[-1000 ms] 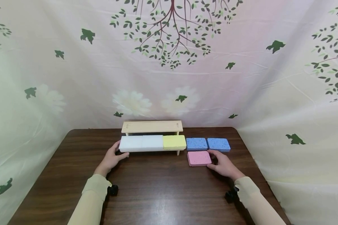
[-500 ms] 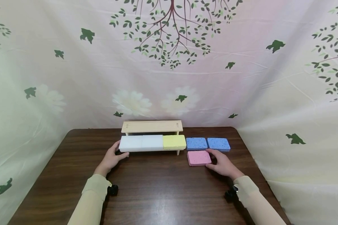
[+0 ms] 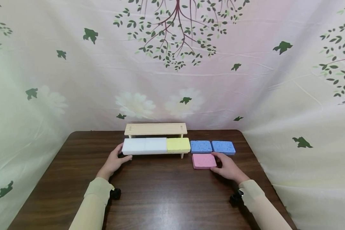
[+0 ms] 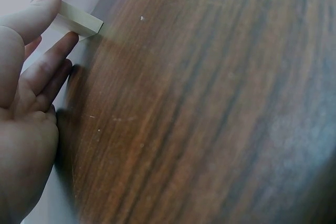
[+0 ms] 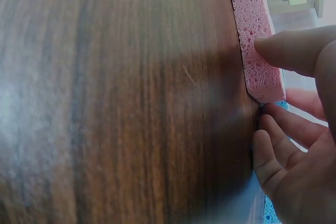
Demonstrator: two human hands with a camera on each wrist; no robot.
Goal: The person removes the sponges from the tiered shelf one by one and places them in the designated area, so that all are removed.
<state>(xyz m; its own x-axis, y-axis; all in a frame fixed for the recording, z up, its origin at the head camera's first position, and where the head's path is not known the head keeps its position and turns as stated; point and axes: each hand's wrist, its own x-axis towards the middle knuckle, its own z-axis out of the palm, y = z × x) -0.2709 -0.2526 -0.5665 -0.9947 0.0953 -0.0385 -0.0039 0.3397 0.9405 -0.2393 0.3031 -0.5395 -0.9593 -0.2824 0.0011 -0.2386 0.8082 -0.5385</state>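
In the head view, a row of two white sponges [image 3: 144, 146] and a yellow sponge [image 3: 178, 145] lies on the front of a low wooden stand [image 3: 156, 129]. My left hand [image 3: 113, 162] holds the row's left end, thumb in front and fingers behind; the left wrist view shows its fingertips close to a wooden piece. A pink sponge [image 3: 204, 161] sits on the table, its right end pinched between the thumb and index finger of my right hand [image 3: 227, 167]. The right wrist view shows the thumb pressing its pitted side. Contact at the white sponge is partly hidden.
Two blue sponges [image 3: 201, 147] lie side by side behind the pink one, right of the stand. The dark wooden table [image 3: 166, 191] ends at a patterned cloth backdrop [image 3: 158, 80] that also runs along both sides.
Both hands keep their places. The pink sponge in my right hand has shifted only very slightly toward the back; the white and yellow row looks unmoved.
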